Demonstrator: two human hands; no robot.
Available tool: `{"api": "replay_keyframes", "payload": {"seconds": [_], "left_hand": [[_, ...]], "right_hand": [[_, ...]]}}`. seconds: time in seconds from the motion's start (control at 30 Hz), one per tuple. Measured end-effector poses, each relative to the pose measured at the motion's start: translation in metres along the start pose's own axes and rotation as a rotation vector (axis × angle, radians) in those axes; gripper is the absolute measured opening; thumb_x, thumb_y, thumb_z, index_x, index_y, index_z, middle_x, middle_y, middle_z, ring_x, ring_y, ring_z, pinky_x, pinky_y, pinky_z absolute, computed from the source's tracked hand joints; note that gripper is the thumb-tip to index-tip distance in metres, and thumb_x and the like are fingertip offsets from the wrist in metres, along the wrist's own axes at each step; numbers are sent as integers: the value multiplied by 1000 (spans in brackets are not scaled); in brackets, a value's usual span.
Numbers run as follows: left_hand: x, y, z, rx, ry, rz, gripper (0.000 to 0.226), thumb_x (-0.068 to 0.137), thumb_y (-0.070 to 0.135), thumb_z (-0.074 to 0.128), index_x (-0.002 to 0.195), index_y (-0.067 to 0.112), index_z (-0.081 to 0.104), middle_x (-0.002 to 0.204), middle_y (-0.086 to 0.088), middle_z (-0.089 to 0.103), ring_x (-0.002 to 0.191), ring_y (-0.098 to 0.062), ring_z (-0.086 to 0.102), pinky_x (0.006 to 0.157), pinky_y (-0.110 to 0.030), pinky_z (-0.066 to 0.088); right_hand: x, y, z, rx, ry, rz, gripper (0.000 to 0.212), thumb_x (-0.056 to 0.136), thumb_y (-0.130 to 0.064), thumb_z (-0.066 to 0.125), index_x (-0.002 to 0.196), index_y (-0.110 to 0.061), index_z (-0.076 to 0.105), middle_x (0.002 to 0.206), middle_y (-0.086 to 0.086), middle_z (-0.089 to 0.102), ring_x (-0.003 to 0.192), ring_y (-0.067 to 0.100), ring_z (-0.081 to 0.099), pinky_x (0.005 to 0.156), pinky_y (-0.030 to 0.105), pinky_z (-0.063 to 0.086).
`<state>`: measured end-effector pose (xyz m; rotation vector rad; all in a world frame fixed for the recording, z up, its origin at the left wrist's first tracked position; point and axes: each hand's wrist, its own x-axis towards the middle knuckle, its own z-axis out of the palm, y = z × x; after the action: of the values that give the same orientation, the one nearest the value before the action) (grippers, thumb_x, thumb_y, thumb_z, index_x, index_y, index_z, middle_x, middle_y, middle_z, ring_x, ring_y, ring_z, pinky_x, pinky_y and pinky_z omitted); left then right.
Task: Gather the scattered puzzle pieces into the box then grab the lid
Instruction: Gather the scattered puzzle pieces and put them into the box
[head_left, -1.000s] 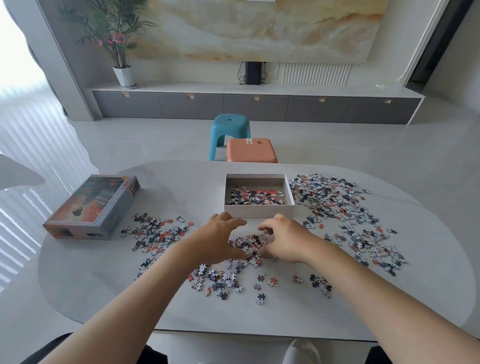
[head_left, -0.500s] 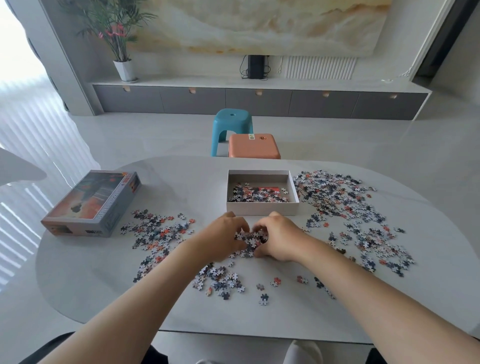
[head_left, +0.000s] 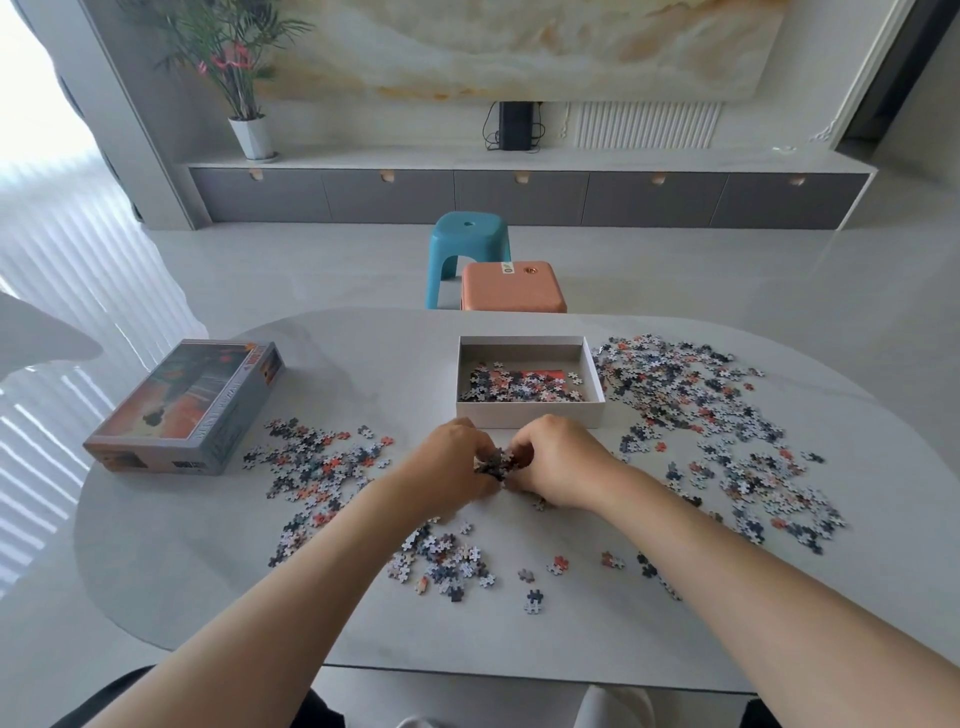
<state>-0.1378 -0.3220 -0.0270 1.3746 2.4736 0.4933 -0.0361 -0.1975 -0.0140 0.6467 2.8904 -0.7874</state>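
Left hand (head_left: 451, 462), right hand (head_left: 557, 460) curl together round clump of pieces (head_left: 495, 462), just near of box (head_left: 530, 414); lid (head_left: 182, 405) lies left. Risk: loose pieces slip out during lift into box.

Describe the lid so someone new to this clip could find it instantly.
On the pale oval table, look to its left edge. The lid lies there, left of a pile of pieces. Unlike the plain open box at centre, it bears an orange-and-grey picture.

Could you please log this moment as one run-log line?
left hand, right hand: pinch piece clump | box: partly filled | lid: untouched
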Motion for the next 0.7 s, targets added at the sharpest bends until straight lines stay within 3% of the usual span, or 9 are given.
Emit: {"api": "replay_keyframes", "payload": {"seconds": [0.07, 0.2, 0.3, 0.43, 0.5, 0.57, 0.63, 0.7], "left_hand": [[2, -1, -1, -37, 20, -27, 19, 79, 23, 73, 98, 19, 72, 93, 4, 59, 82, -13, 55, 74, -22, 45], [10, 1, -11, -114, 40, -25, 8, 82, 23, 72, 81, 24, 64, 73, 12, 57, 64, -6, 52, 56, -17, 38], [26, 5, -27, -180, 74, -15, 11, 81, 23, 73, 76, 23, 64, 67, 8, 58, 60, -11, 53, 58, -26, 46], [52, 11, -43, -242, 212, -3, 9, 80, 22, 73, 79, 18, 65, 63, 7, 56, 60, -13, 49, 59, -26, 43], [64, 13, -44, -226, 262, -7, 10, 81, 22, 72, 84, 15, 66, 68, 5, 58, 64, -13, 50, 57, -24, 39], [73, 10, -41, -240, 267, -32, 17, 81, 21, 72, 98, 16, 69, 85, 2, 67, 76, -14, 57, 67, -23, 44], [76, 4, -36, -252, 262, -36, 29, 82, 18, 72, 110, 19, 68, 99, 3, 69, 88, -12, 62, 81, -23, 49], [74, -1, -33, -170, 241, 4, 35, 83, 20, 71, 117, 21, 66, 107, 4, 68, 93, -11, 61, 85, -19, 44]], "right_hand": [[2, 2, -3, 53, 4, 5, 4, 81, -26, 75, 82, -22, 76, 83, -2, 72, 77, 16, 66, 65, 28, 54], [5, 3, -17, 137, 21, 0, 4, 84, -22, 75, 84, -26, 75, 74, -8, 70, 63, 11, 65, 57, 23, 51], [7, 2, -37, 222, 74, -2, 5, 84, -21, 76, 87, -25, 74, 65, -5, 69, 52, 11, 65, 59, 29, 58], [23, 5, -55, 234, 286, -47, 8, 81, -24, 78, 89, -26, 76, 71, -12, 67, 57, 2, 58, 55, 16, 43], [32, 11, -58, 192, 380, -63, 12, 82, -24, 78, 94, -23, 77, 82, -7, 70, 69, 5, 59, 61, 15, 40], [38, 19, -56, 133, 425, -64, 18, 84, -21, 76, 102, -19, 76, 92, -1, 72, 80, 11, 61, 70, 18, 42], [41, 28, -53, 70, 408, -68, 31, 84, -18, 75, 115, -15, 71, 104, 4, 71, 91, 17, 63, 81, 21, 44], [42, 33, -52, 37, 337, -78, 43, 84, -21, 75, 126, -16, 65, 111, 5, 68, 99, 21, 63, 88, 25, 45]]}}
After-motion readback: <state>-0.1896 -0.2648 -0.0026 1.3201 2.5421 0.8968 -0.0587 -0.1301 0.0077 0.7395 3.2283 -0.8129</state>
